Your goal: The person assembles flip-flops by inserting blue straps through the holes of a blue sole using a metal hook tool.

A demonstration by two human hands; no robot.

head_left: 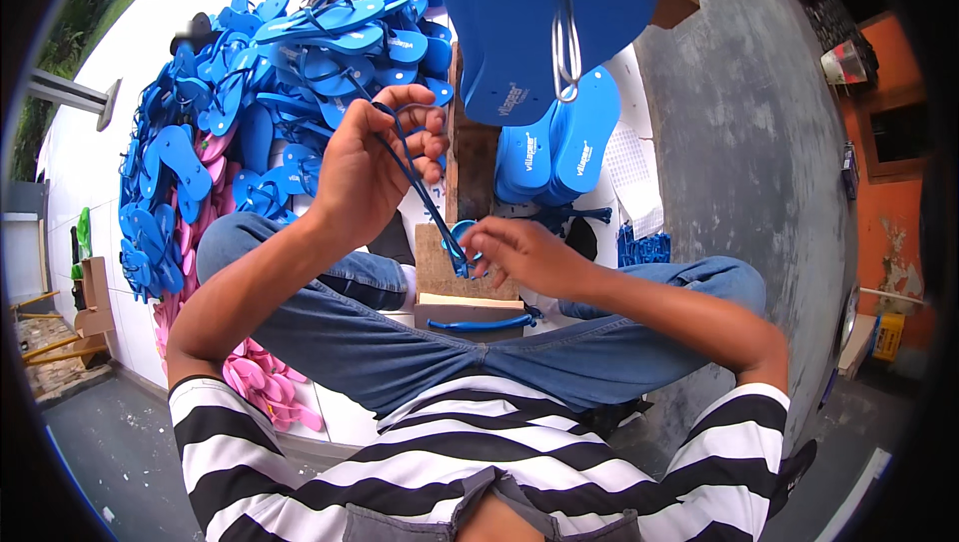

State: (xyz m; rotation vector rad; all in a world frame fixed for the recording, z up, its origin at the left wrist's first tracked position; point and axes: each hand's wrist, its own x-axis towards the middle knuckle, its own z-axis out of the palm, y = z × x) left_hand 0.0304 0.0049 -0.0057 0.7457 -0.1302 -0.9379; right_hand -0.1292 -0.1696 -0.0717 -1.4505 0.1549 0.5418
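My left hand (372, 157) is raised left of centre, its fingers curled round a dark blue flip-flop strap (424, 192). The strap slants down to the right, toward my right hand (514, 250). There my right fingers are pinched at its lower end, over a wooden block (437, 267). A bright blue ring-like piece (463, 230) shows behind the strap's lower end; its kind is unclear. Another blue strap (479, 324) lies across the near side of the block. Above hang blue flip-flop soles (509, 32), with a looped metal wire (566, 42) through the front one.
Blue flip-flops (340, 37) are heaped at the far left, with pink ones (265, 382) along the near side. Stacked blue soles (584, 137) stand right of a wooden plank (470, 162). Bundled blue straps (644, 247) lie farther right. My crossed legs (659, 317) surround the block.
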